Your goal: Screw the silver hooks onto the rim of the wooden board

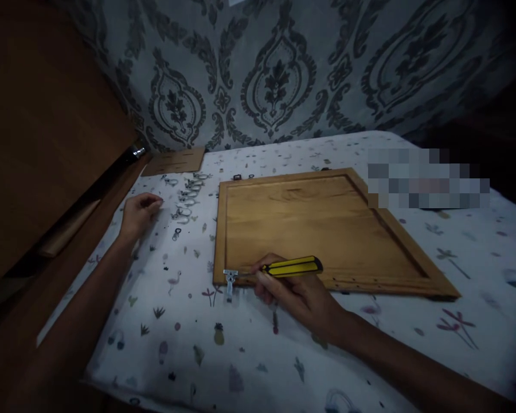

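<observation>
My right hand (290,287) grips a yellow and black screwdriver (294,266) near the front edge of a framed wooden panel (292,229). Its shaft points left towards a metal hinge (230,281), which sits on the panel's near left corner and juts past the edge. Whether the tip touches the hinge I cannot tell. Off to the left, my left hand (141,215) hovers over or rests on the cloth with fingers curled together; what they hold, if anything, is too small to make out. Several small metal fittings (187,201) lie in a row just right of it.
A patterned cloth (258,355) covers the surface under the panel. At the back left lies a flat brown cardboard piece (176,162). Dark wooden furniture (47,126) borders the left side, and a patterned curtain or wall covering (279,74) rises behind. A blurred-out patch hides something at right.
</observation>
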Motion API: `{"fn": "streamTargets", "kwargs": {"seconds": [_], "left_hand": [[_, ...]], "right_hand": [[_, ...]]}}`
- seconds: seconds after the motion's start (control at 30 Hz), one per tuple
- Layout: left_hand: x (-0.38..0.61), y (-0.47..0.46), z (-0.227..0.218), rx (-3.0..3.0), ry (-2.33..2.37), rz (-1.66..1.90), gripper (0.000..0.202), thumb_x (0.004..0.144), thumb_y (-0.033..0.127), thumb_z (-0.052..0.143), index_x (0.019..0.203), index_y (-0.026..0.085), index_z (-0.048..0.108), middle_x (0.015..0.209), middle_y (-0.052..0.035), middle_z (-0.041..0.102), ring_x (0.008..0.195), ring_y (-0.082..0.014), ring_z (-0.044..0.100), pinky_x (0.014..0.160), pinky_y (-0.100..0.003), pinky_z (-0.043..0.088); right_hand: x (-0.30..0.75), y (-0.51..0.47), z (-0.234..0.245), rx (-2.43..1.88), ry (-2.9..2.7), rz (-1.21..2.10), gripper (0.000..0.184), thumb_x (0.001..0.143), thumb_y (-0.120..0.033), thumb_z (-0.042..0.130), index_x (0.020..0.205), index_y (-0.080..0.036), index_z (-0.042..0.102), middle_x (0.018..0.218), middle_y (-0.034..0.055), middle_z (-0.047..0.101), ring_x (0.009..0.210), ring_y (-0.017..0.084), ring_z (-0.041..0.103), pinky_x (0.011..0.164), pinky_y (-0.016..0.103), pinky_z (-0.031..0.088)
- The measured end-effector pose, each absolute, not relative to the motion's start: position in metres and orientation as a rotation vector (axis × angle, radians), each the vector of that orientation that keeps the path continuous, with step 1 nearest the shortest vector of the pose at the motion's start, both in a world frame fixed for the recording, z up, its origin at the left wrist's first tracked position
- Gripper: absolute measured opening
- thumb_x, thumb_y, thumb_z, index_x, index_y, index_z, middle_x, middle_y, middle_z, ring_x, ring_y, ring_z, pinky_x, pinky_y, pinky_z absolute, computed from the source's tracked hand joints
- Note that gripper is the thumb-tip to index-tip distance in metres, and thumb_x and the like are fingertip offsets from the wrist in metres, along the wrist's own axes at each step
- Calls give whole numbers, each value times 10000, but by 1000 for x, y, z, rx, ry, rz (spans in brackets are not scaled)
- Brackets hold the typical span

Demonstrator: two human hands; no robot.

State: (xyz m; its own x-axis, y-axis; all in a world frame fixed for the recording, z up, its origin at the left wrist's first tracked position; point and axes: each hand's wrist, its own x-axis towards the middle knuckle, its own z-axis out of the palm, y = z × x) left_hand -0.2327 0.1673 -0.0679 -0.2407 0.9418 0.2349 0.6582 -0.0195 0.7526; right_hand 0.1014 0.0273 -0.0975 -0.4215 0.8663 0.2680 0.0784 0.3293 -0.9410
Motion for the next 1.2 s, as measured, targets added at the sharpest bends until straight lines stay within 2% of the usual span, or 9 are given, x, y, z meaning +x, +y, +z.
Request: {"fn": "streamTargets", "kwargs": {"seconds": [0.1, 0.17, 0.33, 0.5, 0.8, 0.97, 1.07, 1.2], "left_hand": [[-195, 129, -65, 1716, 1715, 1012, 192, 683, 310, 739, 780, 144, 730, 715, -17, 702, 583, -120, 574, 558, -216, 454], [-169, 102, -63, 1743, 1585, 891, 185, 660, 318, 758, 746, 155, 744, 710, -24, 714, 600, -135, 607, 567, -220, 474], [-132, 56, -62, 1716, 1174, 611, 132, 792, 285, 717, 797, 159, 755, 764, -50, 743, 703, -156, 671, 648, -228, 527], [-131, 49, -71, 1633, 1202, 606, 135, 811, 290, 736, 797, 156, 736, 724, -40, 716, 636, -133, 632, 589, -208, 513], [-129, 48, -74, 1797, 1208, 639, 139, 843, 301, 743, 793, 172, 759, 744, -44, 717, 603, -119, 623, 531, -188, 484], [-126, 47, -73, 1866, 1164, 693, 206, 863, 371, 740, 790, 178, 748, 707, -36, 694, 533, -107, 591, 490, -199, 480], [-124, 47, -72, 1897, 1183, 694, 231, 863, 403, 741, 782, 188, 758, 692, -41, 699, 551, -121, 608, 490, -206, 486], [-123, 47, -74, 1902, 1169, 719, 235, 867, 407, 739, 778, 190, 757, 694, -40, 699, 562, -117, 616, 496, -197, 493]], "right_hand": [[102, 26, -96, -813, -1756, 1174, 332, 1027, -444, 450, 911, -168, 594, 742, 15, 589, 605, 102, 592, 517, 197, 516], [102, 26, -95, -806, -1764, 1158, 332, 1031, -441, 448, 894, -172, 586, 744, 13, 580, 604, 101, 591, 517, 194, 511], [103, 28, -96, -766, -1805, 1106, 332, 1049, -398, 422, 841, -185, 571, 765, 15, 582, 627, 103, 587, 540, 198, 495], [104, 30, -98, -717, -1820, 1030, 244, 1046, -320, 435, 918, -178, 587, 782, 10, 593, 641, 102, 573, 580, 208, 473], [107, 28, -95, -823, -1822, 1100, 189, 1022, -299, 456, 943, -188, 588, 772, 5, 619, 698, 126, 605, 669, 237, 504], [108, 27, -96, -826, -1808, 1157, 224, 1014, -327, 452, 908, -187, 591, 809, 24, 629, 647, 119, 604, 565, 212, 496], [107, 27, -98, -852, -1772, 1240, 226, 1006, -359, 464, 942, -188, 597, 779, 15, 628, 564, 108, 585, 510, 206, 487], [107, 28, -98, -827, -1773, 1203, 204, 1011, -328, 468, 980, -184, 610, 738, -6, 607, 560, 100, 559, 528, 206, 467]]}}
